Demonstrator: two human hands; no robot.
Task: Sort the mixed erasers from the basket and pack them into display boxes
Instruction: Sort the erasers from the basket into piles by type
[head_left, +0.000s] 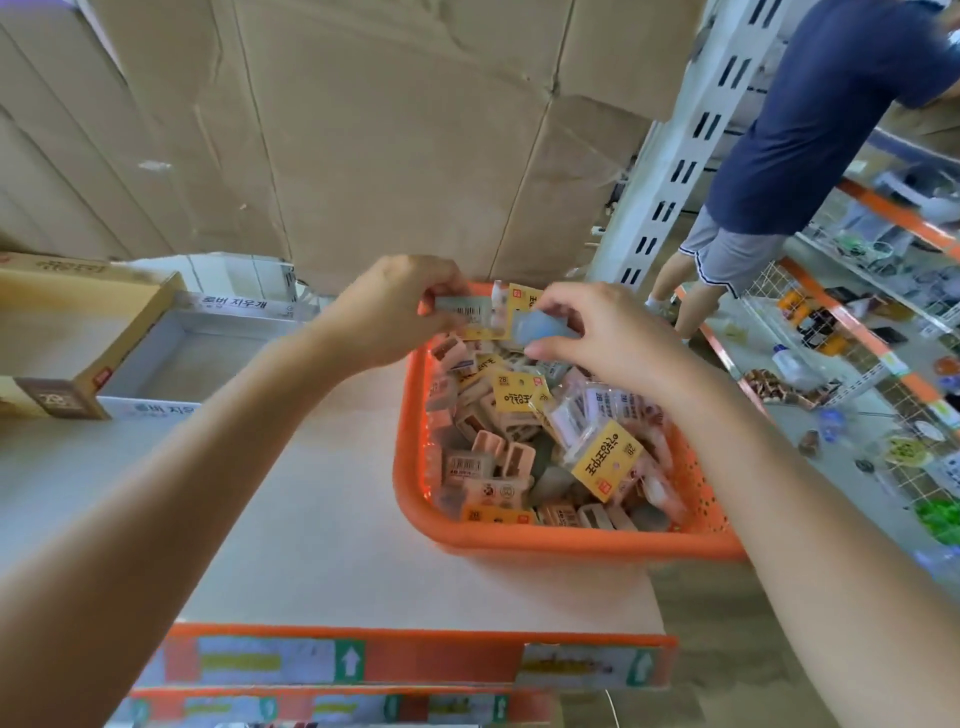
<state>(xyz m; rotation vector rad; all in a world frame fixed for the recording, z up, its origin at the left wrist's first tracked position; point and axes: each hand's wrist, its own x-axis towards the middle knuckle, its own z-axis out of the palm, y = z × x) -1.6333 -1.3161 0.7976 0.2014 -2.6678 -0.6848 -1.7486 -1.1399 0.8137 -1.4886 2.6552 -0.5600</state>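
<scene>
Your left hand (400, 306) pinches a grey eraser (462, 310), your right hand (602, 332) a pale blue eraser (540, 328), fingers curled. Compare them over the basket (519, 541) beneath your fingers.

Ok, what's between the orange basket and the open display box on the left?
Only bare pale shelf top, in the head view; the left forearm crosses above it. Nothing stands between the orange basket and the open display box.

Orange basket (571, 543) w/ mixed erasers (511, 460), right of open grey display box (208, 358)
</scene>
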